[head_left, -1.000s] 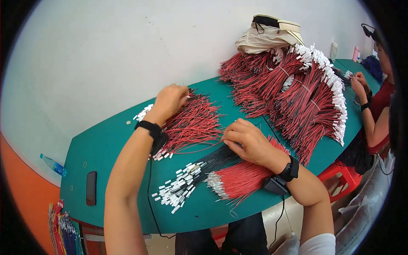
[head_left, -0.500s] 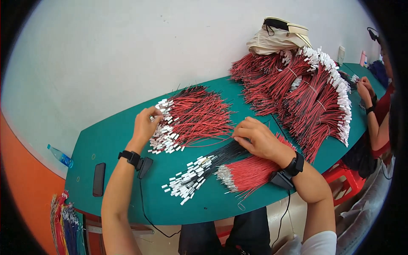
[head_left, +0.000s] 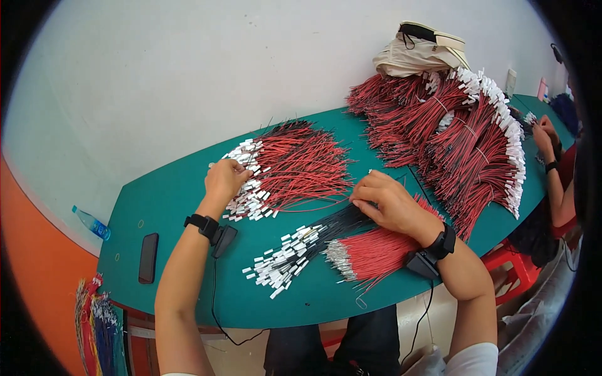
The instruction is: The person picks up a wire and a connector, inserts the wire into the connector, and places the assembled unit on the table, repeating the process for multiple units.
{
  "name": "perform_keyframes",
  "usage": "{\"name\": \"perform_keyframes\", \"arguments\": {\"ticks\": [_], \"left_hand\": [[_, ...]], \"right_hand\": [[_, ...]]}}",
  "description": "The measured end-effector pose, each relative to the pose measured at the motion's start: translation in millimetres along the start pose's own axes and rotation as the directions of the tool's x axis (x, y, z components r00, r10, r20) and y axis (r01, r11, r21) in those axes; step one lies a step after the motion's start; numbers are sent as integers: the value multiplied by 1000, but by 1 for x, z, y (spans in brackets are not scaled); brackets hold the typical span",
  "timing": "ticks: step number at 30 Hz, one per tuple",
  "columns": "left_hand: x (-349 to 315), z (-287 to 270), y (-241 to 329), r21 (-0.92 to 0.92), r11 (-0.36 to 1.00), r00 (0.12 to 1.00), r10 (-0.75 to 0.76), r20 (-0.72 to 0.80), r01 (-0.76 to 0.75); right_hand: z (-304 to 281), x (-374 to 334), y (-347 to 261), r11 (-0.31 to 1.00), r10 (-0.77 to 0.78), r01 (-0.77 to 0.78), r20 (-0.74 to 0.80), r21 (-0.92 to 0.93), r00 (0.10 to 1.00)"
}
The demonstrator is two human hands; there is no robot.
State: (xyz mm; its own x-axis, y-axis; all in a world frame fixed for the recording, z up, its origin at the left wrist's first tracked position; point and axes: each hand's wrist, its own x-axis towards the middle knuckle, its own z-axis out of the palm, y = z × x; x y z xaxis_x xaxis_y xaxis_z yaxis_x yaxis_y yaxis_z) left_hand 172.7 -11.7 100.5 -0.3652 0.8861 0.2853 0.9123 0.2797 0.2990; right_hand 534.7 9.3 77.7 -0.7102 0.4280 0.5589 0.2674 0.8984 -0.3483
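My left hand is closed in a pinch at the white connectors of a spread pile of red and black wires. What its fingertips hold is too small to make out. To the right, my right hand pinches the end of a red wire that curves along the pile's near edge. Below that hand lies a bunch of black wires with white connectors at the left end. Beside it is a bundle of red wires with bare metal terminals, partly covered by my right wrist.
Tied bundles of red and black wires are heaped at the back right, with a cream bag on top. A phone lies on the green table at left, near a bottle. Another person's hands work at far right.
The whole view has shifted slightly. My left hand has moved a little to the right along the connectors, still pinched. My right hand keeps nearly the same place at the wire's end.
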Motion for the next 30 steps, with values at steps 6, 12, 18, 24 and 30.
{"name": "perform_keyframes", "arguments": {"ticks": [6,12,18,24,30], "left_hand": [[7,-5,-10,6,1000,998,7,-68,-6],[4,-27,-24,-78,993,989,76,-126,-86],[-12,-26,5,-215,951,974,202,-102,-220],[-14,-20,55,-96,903,905,423,40,-418],[-17,-3,36,-37,900,899,436,43,-435]], "right_hand": [[3,-2,5,999,-23,23,-1,41,1000],[2,-13,17,997,-68,68,-33,18,997],[-11,-24,13,999,-25,24,32,27,999],[-18,-27,6,999,-52,52,24,17,998],[-13,-28,9,996,-89,88,36,29,995]]}}
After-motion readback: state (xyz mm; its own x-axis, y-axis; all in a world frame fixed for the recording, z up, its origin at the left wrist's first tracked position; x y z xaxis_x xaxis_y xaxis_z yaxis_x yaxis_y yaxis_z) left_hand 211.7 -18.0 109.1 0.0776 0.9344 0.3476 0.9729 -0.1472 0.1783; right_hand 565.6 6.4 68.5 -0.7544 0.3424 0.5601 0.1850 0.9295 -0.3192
